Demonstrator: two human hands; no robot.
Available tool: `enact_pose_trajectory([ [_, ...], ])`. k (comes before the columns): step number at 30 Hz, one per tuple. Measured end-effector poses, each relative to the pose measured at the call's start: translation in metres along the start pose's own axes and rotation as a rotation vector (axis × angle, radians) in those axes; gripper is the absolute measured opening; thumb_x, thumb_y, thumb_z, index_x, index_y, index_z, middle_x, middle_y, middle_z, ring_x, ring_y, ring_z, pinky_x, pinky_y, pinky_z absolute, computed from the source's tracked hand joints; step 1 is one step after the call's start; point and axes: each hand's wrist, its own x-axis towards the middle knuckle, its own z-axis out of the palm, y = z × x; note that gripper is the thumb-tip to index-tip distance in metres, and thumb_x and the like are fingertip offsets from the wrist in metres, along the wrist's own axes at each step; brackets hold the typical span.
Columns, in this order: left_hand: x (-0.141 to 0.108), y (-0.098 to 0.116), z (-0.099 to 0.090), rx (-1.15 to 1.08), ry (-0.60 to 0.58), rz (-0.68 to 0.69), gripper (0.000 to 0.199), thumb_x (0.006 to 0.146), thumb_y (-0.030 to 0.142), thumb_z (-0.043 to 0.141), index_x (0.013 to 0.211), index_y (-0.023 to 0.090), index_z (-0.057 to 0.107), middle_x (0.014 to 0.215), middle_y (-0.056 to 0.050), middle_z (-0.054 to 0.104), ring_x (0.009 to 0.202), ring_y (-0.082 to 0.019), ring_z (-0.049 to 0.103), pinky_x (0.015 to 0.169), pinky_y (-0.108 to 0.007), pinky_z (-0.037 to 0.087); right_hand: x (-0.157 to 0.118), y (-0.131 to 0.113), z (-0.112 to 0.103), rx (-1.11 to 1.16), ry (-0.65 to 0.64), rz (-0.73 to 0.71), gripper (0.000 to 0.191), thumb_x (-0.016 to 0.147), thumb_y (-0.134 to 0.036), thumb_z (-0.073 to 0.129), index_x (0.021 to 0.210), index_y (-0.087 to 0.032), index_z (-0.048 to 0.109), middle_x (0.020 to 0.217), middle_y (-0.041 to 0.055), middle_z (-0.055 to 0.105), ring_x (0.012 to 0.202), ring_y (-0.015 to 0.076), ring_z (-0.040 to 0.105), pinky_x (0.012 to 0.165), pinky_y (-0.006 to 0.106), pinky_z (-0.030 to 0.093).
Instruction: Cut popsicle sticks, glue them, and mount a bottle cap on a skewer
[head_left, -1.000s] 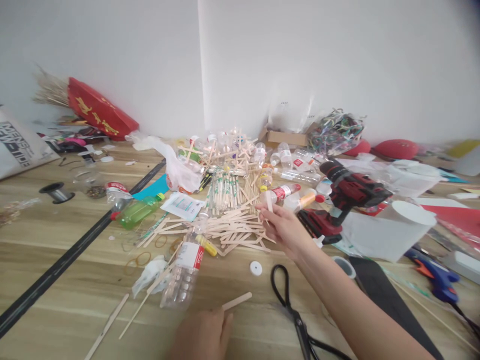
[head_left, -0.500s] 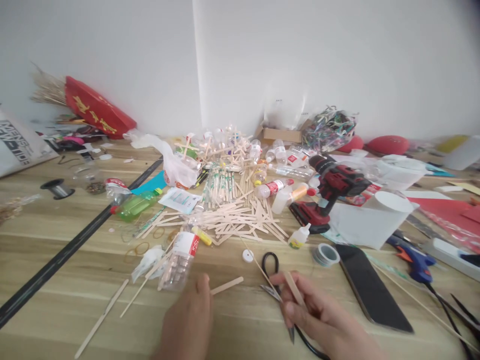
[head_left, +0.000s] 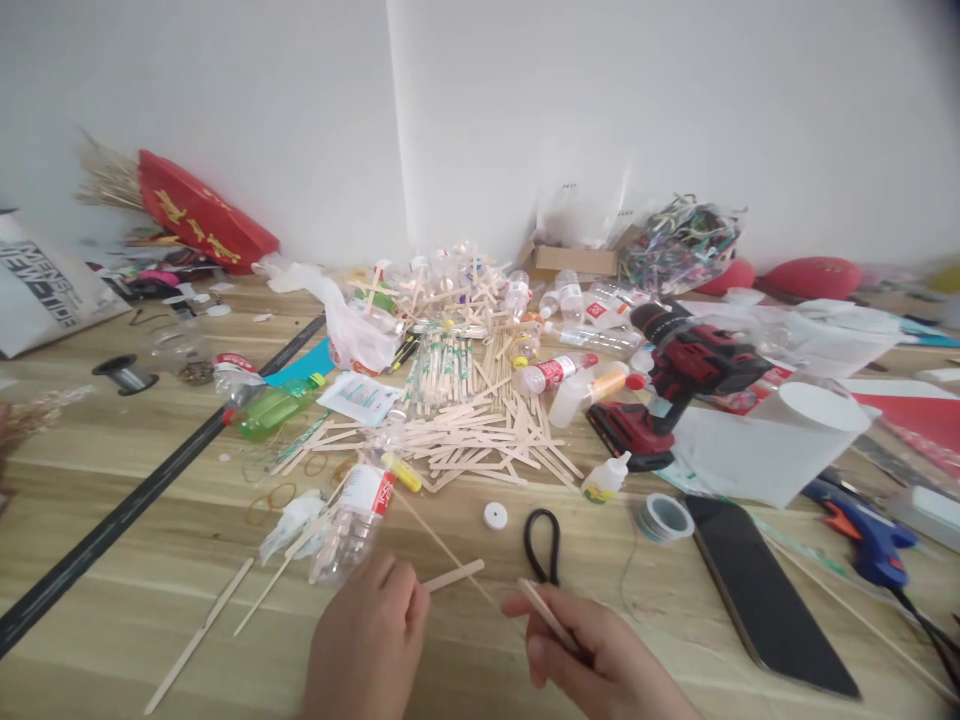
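Nearer than the white disc (head_left: 495, 516), the left hand (head_left: 369, 632) grips a flat stick (head_left: 445, 579), the right hand (head_left: 600, 655) a second stick (head_left: 546, 612)

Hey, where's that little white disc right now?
In the head view, the white disc lies just right of centre, left of the black handle loop and beyond the right hand.

The wood-grained worktop (head_left: 247, 660) is crowded, its middle covered by heaped flat wooden sticks (head_left: 480, 445). Toward the far edge, along the wall, sits a cardboard box (head_left: 576, 262). Toward the left edge are a wire spool (head_left: 126, 376) and a green bottle (head_left: 274, 410). Toward the right edge, a drill (head_left: 701, 365) stands upright, with a black phone (head_left: 769, 590) beside a tape roll (head_left: 666, 518).
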Motion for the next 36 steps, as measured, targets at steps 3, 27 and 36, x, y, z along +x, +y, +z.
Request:
enact_pose_trajectory([
  [3, -0.001, 0.003, 0.007, -0.130, -0.119, -0.030, 0.028, 0.080, 0.001, 0.042, 0.075, 0.022, 0.059, 0.067, 0.001, 0.062, 0.061, -0.015, 0.064, 0.056, -0.024, 0.043, -0.002, -0.004, -0.005, 0.059, 0.162, -0.026, 0.039, 0.087, -0.051, 0.056, 0.111, -0.022, 0.068, 0.069, 0.0001, 0.060, 0.063, 0.0162, 0.050, 0.062, 0.028, 0.038],
  [27, -0.003, 0.027, -0.017, -0.138, 0.227, 0.441, 0.029, 0.091, 0.006, 0.038, 0.100, 0.021, 0.062, 0.068, 0.001, 0.064, 0.056, -0.015, 0.062, 0.047, -0.025, 0.044, -0.001, -0.015, 0.002, 0.572, 0.124, 0.029, 0.054, 0.073, -0.069, 0.067, 0.093, -0.021, 0.077, 0.070, 0.0010, 0.057, 0.053, 0.0086, 0.036, 0.051, 0.023, 0.031],
  [36, -0.014, 0.030, -0.020, -0.304, 0.074, 0.315, 0.031, 0.094, 0.009, 0.036, 0.103, 0.020, 0.064, 0.076, -0.003, 0.070, 0.064, -0.019, 0.069, 0.056, -0.027, 0.054, 0.007, -0.012, 0.013, 1.175, 0.193, 0.114, 0.035, 0.063, -0.034, 0.085, 0.093, -0.016, 0.078, 0.073, -0.0010, 0.052, 0.057, 0.0065, 0.035, 0.049, 0.018, 0.036],
])
